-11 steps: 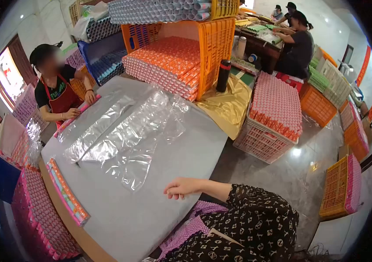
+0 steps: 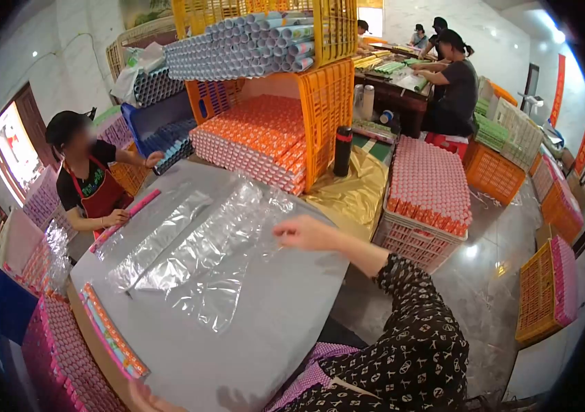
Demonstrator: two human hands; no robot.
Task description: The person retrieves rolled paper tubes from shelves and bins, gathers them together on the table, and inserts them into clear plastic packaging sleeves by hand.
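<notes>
My right hand (image 2: 308,234) reaches over the right edge of the clear plastic bags (image 2: 203,240), fingers loosely stretched to the left and slightly blurred. Nothing shows in it, and I cannot tell whether it touches the plastic. At the bottom edge, my left hand (image 2: 147,398) is only partly in view. Its visible fingers are apart, close to the lower end of a short row of patterned paper tubes (image 2: 110,333) in orange, light blue and pink. Both the bags and the tubes lie on the grey tabletop (image 2: 272,309).
Across the table, a person in a red apron (image 2: 103,196) has one hand at a pink tube (image 2: 127,216). An orange crate (image 2: 330,117) of tubes stands at the back, beside a black bottle (image 2: 342,151). A white crate (image 2: 416,240) holds pink-ended tubes on the right.
My right hand has moved forward and its fingers have straightened. My left hand has come into view at the bottom. The other person's hand has reached toward the blue crate.
</notes>
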